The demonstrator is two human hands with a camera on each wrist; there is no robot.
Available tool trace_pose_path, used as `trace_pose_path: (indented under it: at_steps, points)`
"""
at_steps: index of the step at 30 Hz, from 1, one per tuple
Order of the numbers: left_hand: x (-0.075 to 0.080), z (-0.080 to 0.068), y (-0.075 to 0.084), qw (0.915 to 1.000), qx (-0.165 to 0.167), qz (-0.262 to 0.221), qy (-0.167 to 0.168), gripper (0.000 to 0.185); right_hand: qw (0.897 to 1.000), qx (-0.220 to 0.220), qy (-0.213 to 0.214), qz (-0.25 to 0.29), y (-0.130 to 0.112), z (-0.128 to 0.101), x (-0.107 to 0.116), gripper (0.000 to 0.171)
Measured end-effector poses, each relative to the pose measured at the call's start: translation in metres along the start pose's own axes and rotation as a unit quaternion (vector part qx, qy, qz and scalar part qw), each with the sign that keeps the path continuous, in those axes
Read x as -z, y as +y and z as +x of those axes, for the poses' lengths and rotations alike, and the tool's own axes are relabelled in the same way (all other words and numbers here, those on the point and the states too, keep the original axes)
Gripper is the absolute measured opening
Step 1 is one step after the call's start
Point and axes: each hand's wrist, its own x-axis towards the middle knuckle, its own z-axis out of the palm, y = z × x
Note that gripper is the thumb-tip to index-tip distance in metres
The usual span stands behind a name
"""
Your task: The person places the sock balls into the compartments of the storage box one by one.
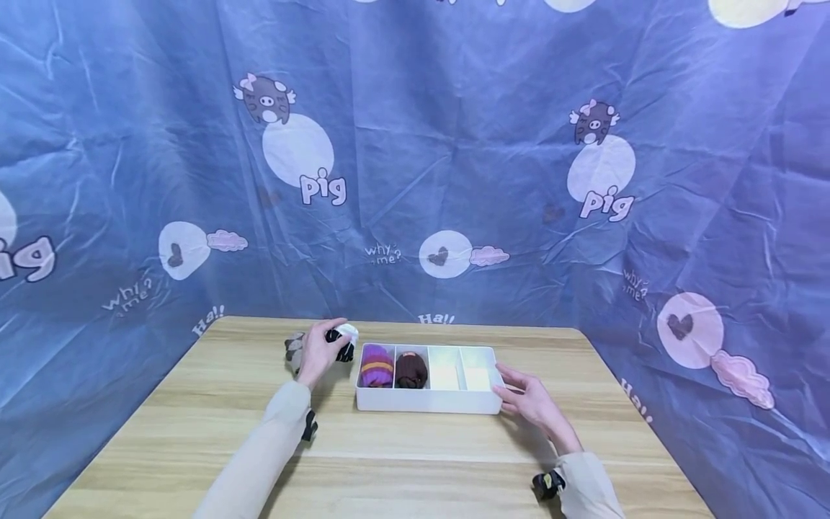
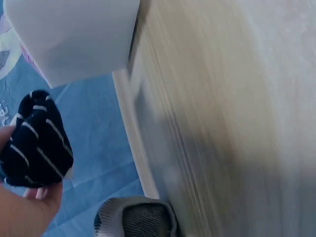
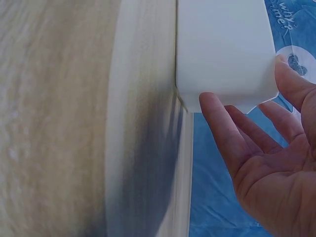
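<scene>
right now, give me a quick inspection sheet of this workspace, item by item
surface: wooden table, light grain.
job's things: white divided tray with a purple rolled sock and a brown rolled sock in its two left compartments; the other two bare; dark striped rolled sock off the table.
clutter: grey sock bundle behind the left hand.
grippers: left hand grips the striped sock; right hand rests open against the tray's right end.
cables: nothing seen.
surroundings: blue cartoon pig cloth on all sides.
</scene>
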Motion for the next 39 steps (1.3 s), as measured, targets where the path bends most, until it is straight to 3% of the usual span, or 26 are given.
trace_pose_path:
  at_steps: [9,16,22,32,39]
  points:
    - [-0.009,-0.003,0.014,0.9987,0.015,-0.029,0.04,0.041,1.0,-0.006,0.01,-0.003,-0.001,0.0,0.001,0.064]
    - [-0.016,-0.005,0.028,0.9971,0.003,-0.061,0.047,0.042,1.0,-0.007,0.011,-0.003,0.0,0.0,0.001,0.063]
    - [-0.023,-0.009,0.039,0.9973,0.013,-0.064,0.033,0.043,1.0,-0.007,0.009,-0.002,0.0,-0.001,0.001,0.064]
    - [-0.038,-0.011,0.046,0.9934,-0.022,-0.109,0.028,0.047,1.0,0.006,-0.01,0.011,0.001,-0.001,0.0,0.062]
    - [-0.052,-0.016,0.048,0.9916,-0.063,-0.113,0.01,0.044,1.0,-0.001,0.006,-0.006,0.0,-0.001,-0.001,0.063]
